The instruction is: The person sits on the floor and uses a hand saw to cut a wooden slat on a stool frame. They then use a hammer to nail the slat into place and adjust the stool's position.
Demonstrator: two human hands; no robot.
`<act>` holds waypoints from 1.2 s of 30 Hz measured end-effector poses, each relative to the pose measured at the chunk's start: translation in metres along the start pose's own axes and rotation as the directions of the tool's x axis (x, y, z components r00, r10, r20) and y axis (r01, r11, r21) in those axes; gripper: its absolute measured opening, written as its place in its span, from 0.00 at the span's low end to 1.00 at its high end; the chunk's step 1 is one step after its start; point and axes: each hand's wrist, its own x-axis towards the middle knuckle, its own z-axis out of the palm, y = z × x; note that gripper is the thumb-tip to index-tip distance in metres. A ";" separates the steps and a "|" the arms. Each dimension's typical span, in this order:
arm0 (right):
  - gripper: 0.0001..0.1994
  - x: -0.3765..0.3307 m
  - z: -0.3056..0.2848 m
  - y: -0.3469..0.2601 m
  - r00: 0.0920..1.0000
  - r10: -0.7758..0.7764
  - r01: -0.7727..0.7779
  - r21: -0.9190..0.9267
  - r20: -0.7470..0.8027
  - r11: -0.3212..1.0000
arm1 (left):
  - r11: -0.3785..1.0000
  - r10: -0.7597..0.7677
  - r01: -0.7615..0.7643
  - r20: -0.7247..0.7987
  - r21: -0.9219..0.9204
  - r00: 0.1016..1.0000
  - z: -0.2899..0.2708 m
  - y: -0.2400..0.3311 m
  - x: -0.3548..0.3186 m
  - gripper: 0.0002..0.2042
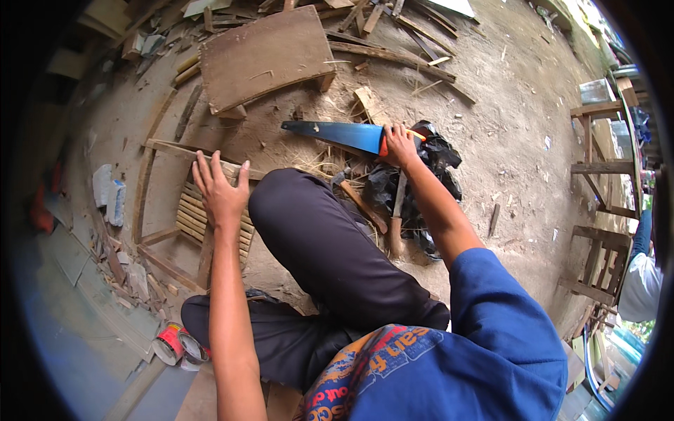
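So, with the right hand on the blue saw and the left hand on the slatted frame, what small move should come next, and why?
Probably lift the blue-bladed handsaw and bring it toward the slatted wooden frame. The right hand already grips its orange handle while the blade lies on the dirt, apart from the frame. The left hand rests flat on the frame's top rail, seemingly steadying it.

So the person's sitting on the dirt ground [519,105], knee [295,203] raised in the middle. Left of the knee there's a slatted wood frame [189,217] lying flat, left hand [221,193] resting on its far edge. Right of the knee, the right hand [400,146] is on the handle of a handsaw [337,133], blade pointing left. A hammer [397,217] lies just behind that, on a plastic bag [428,182]. A board [263,56] sits farther ahead, two cans [179,345] near left.
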 end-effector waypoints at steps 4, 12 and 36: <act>0.58 -0.003 -0.009 -0.018 0.977 -0.058 0.061 0.005 -0.204 0.998 | 0.998 -0.042 0.041 -0.018 -0.050 0.999 -0.007 -0.007 0.004 0.32; 0.41 -0.005 -0.039 -0.060 0.929 -0.049 0.165 0.291 -0.367 0.942 | 0.781 -0.487 0.365 -0.128 -0.506 0.864 0.000 -0.026 0.012 0.32; 0.32 0.200 -0.187 -0.164 0.913 0.406 0.010 0.998 -0.032 0.055 | 0.787 -0.591 0.588 0.048 -0.188 0.805 -0.012 0.014 0.027 0.30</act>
